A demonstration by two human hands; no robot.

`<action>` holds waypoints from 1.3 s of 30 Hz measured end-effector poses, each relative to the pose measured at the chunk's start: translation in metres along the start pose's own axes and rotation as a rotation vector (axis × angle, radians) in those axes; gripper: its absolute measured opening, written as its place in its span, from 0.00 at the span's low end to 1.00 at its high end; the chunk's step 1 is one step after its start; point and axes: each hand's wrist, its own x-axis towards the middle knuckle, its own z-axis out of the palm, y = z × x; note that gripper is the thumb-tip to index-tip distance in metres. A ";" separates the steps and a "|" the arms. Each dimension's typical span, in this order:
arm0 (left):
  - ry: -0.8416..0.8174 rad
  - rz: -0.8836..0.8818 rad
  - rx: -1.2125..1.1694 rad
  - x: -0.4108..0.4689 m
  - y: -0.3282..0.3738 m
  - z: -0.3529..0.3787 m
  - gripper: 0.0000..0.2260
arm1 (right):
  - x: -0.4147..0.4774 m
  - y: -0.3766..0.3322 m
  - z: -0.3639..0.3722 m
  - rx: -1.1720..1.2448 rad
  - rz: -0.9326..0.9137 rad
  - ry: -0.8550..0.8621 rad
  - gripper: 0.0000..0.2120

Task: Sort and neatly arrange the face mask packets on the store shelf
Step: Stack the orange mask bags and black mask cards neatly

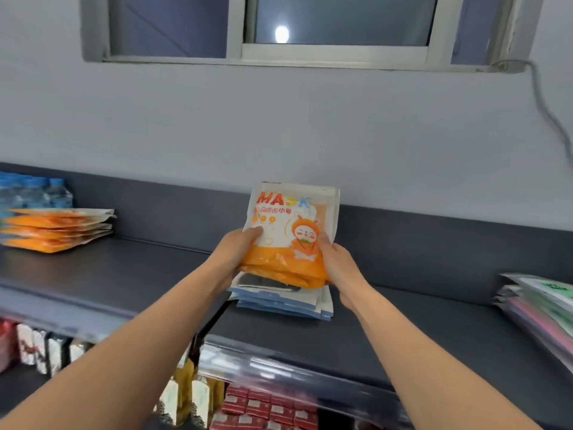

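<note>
Hands are both busy here. My left hand (237,252) grips the left edge of an orange mask bundle (288,225), thumb across the front, fingers tucked behind where I can't see them. My right hand (336,262) clamps the right edge the same way, thumb on the printed face. Looks like a few packets pressed together, going by the layered orange edges at the bottom, though I can't count them. The front one stands nearly upright and faces me, with "MASK" in coloured letters and a cartoon bunny in an orange hood.

The bundle sits just above a blue-and-white packet stack (288,304), which lies flat in the middle of the dark grey shelf (130,274). Whether the bundle's bottom edge actually touches the top of that stack, I can't tell.

Far left on the same shelf is an orange packet pile (59,231), lying flat, well apart from what I'm holding. Behind it, against the back lip, are some shrink-wrapped water bottles (31,193) with blue caps. At the far right edge lies another flat pile, the green and pink packets (539,308), too blurry to read.

Under the shelf's clear front strip there's a lower tier with red boxes (266,408) and some tall pouches (183,395), all smeared. Above the shelf is a pale wall (279,119) with a window (310,29), and a cable (545,107) droops down on the right.
</note>
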 end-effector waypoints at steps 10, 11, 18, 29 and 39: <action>0.107 -0.004 0.121 0.006 0.007 -0.133 0.11 | 0.000 -0.028 0.131 -0.016 0.052 -0.037 0.29; 0.109 0.003 0.137 0.007 0.008 -0.145 0.12 | 0.001 -0.030 0.144 -0.018 0.058 -0.034 0.29; 0.085 0.106 0.253 0.019 0.013 -0.225 0.09 | 0.010 -0.044 0.226 0.006 0.126 -0.018 0.28; 0.209 0.100 0.529 0.062 0.006 -0.306 0.24 | 0.041 -0.052 0.314 -0.099 0.209 -0.071 0.34; 0.299 0.130 0.789 0.106 0.006 -0.349 0.22 | 0.093 -0.054 0.368 -0.126 0.262 -0.196 0.37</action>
